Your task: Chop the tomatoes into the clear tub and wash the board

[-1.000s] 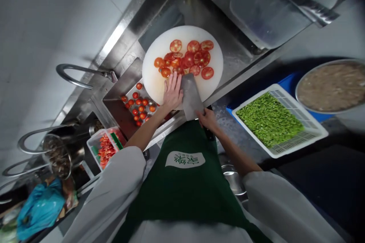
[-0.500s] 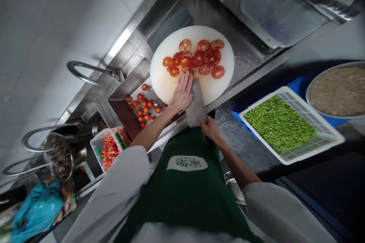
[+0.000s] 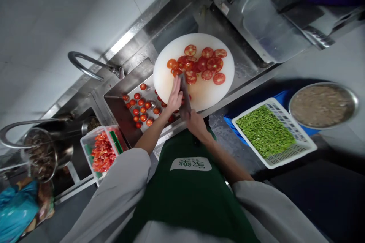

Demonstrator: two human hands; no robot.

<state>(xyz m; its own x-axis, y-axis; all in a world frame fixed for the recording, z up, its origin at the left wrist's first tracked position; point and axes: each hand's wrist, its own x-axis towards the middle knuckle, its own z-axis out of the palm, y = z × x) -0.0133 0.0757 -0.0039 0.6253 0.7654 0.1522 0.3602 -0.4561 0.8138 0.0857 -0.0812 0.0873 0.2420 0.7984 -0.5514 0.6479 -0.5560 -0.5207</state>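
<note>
A round white cutting board [image 3: 211, 91] lies on the steel counter, with several tomato slices [image 3: 203, 62] spread over its far half. My left hand [image 3: 174, 98] rests flat on the board's near left part, fingers stretched toward the slices. My right hand [image 3: 195, 121] grips the handle of a cleaver [image 3: 184, 95], whose blade stands edge-down right beside my left hand. Whether a tomato sits under my left hand is hidden.
Whole small tomatoes [image 3: 141, 107] lie in the sink tray left of the board, under a curved tap [image 3: 88, 64]. A clear tub of cut tomato [image 3: 102, 152] stands lower left. A white basket of chopped greens [image 3: 266, 131] and a steel bowl [image 3: 322, 104] are on the right.
The cleaver has turned from lying flat, broad side up, to standing on edge beside my left hand. My right hand has moved in toward the board. The view has shifted slightly.
</note>
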